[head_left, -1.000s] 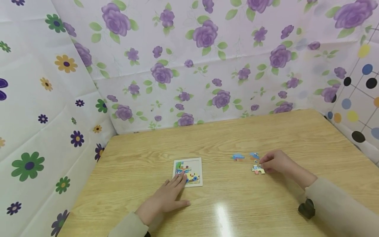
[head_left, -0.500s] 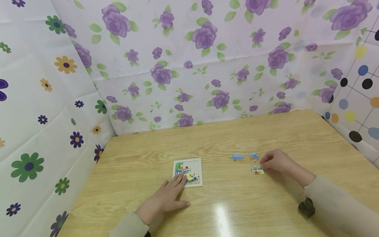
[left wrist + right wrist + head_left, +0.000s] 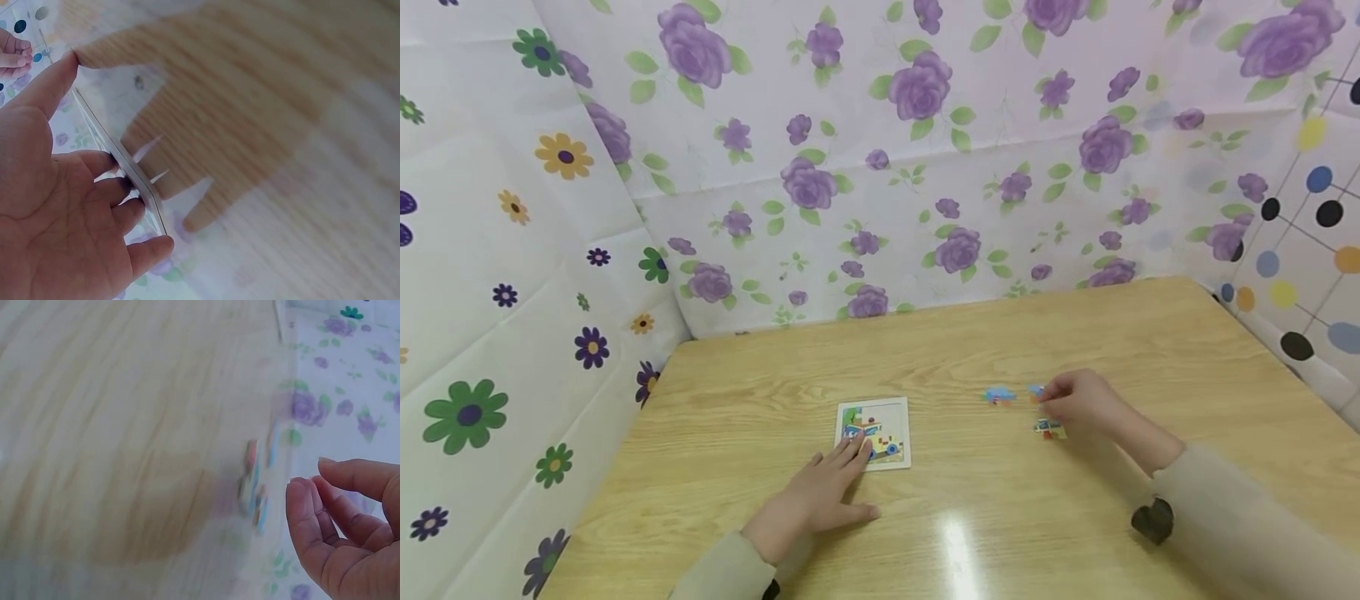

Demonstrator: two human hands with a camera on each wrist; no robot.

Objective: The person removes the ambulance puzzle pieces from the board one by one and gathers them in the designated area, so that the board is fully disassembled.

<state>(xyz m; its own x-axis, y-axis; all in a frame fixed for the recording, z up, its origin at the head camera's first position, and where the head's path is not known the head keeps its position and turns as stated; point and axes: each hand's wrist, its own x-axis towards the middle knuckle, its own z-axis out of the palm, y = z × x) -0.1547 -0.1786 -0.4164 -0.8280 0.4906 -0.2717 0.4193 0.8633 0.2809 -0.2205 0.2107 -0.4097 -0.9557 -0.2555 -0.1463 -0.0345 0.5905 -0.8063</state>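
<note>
A square puzzle board (image 3: 904, 433) with a white frame lies on the table, showing part of a yellow-and-blue vehicle picture. My left hand (image 3: 823, 493) rests on its lower left with fingers extended; in the left wrist view the fingertips touch the board's edge (image 3: 147, 190). To the right, my right hand (image 3: 1086, 402) hovers by loose puzzle pieces, its fingers bent. A blue piece (image 3: 999, 396) lies left of it, a yellow piece (image 3: 1051, 429) in front. Another blue piece (image 3: 1036, 390) is partly hidden by the fingertips. The right wrist view shows nothing between thumb and fingers (image 3: 300, 500).
Both hands are over a wooden table (image 3: 760, 400). A flowered cloth (image 3: 917, 208) hangs along its back edge, with other patterned cloths at the left and right. Light glares off the table's front.
My right hand has shifted a little left and away from me, now covering part of the farther pieces. My left hand stays on the puzzle board.
</note>
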